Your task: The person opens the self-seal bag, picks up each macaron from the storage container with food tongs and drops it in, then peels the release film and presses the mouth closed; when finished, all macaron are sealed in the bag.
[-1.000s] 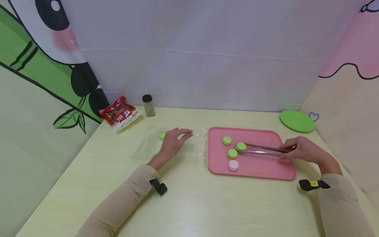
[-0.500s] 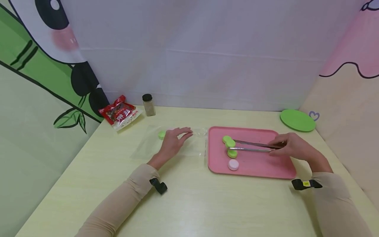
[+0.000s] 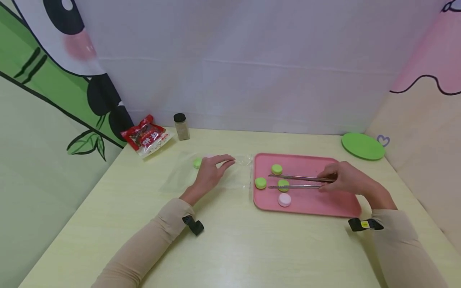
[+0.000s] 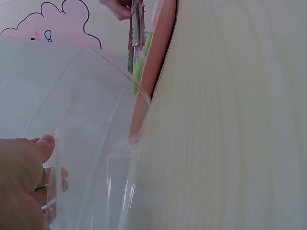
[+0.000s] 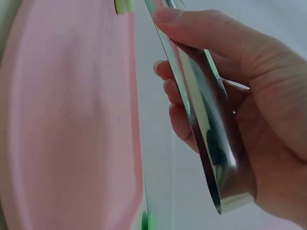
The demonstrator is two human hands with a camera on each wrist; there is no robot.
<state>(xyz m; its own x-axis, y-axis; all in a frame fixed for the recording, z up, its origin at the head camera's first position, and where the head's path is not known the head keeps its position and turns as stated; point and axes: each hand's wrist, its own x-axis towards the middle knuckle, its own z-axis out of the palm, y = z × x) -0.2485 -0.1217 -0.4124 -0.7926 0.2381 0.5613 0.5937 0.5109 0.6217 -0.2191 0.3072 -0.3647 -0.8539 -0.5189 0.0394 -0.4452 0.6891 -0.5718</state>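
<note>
Tongs (image 3: 304,178), arms apart, lie over the pink tray (image 3: 317,206), gripped by the right hand (image 3: 347,181); left of the tray, the left hand (image 3: 210,173) pinches a clear bag (image 3: 180,178). In the tray, a pale macaron (image 3: 284,200) sits nearest, three green macarons (image 3: 260,183) beyond; another shows through the bag.

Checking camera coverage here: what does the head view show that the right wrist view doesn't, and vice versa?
Head only: the left hand holding a clear plastic bag, a red-and-white packet, a cylindrical black-lidded jar, a round pale-pink disc.
Right wrist only: the bent rear end of the shiny metal tongs.
Both: the right hand gripping those tongs, the rectangular pink tray, and round green discs (cropped in the wrist view).
</note>
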